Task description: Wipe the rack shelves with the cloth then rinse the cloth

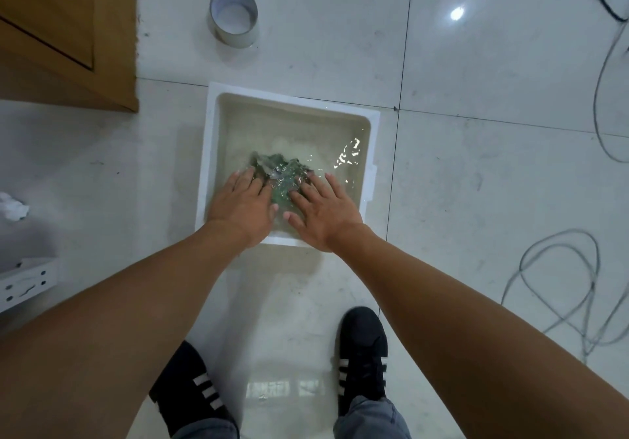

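Fingers (250,179) of our left hand (243,207) and right hand (323,210) lie spread flat, gripping nothing, pressing the green cloth (280,173) under water in the white tub (212,152) on the floor, so it likely soaks and sheds dirt.

A square white foam basin (218,152) sits on the glossy pale tiled floor (476,183), filled with slightly cloudy water. A crumpled green cloth (282,179) lies under the water near the middle. The left hand (243,205) and right hand (323,210) reach in palms down, fingers spread, pressing on the cloth's near side. A roll of silver-grey tape (234,18) stands beyond the basin. Grey cables (558,288) loop at the right. Two black striped shoes (362,353) stand below.
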